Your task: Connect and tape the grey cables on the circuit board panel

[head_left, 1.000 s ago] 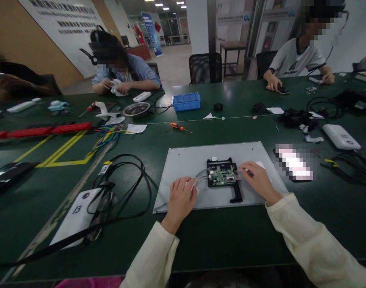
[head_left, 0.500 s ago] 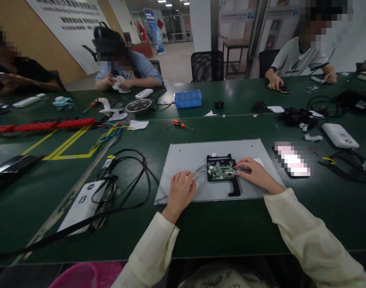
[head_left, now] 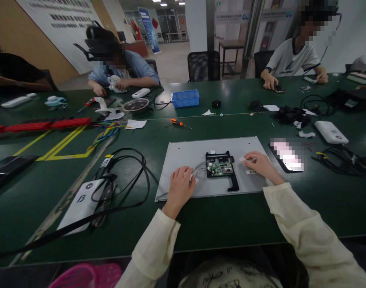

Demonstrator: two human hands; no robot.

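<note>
A light grey metal panel (head_left: pixel 177 154) lies flat on the table before me. On its middle sits a black bracket (head_left: pixel 233 186) around a green circuit board (head_left: pixel 220 168). Grey cables (head_left: pixel 199 168) run from the board's left side to the fingers of my left hand (head_left: pixel 180 185), which curls over them on the panel's left part. Right of the board, my right hand (head_left: pixel 257 163) pinches a small white piece (head_left: pixel 242 159), perhaps tape or paper. A white label (head_left: pixel 251 172) lies beneath that hand.
A phone (head_left: pixel 286 156) lies right of the panel. At left are a white power bank (head_left: pixel 82 206) and looped black cables (head_left: pixel 145 176). Beyond are an orange screwdriver (head_left: pixel 180 123), a blue basket (head_left: pixel 185 99) and a metal bowl (head_left: pixel 136 105). Several people sit across the table.
My right hand has moved right, off the board's edge, with a small white piece between its fingertips. My left hand stays in place. The view has shifted slightly.
</note>
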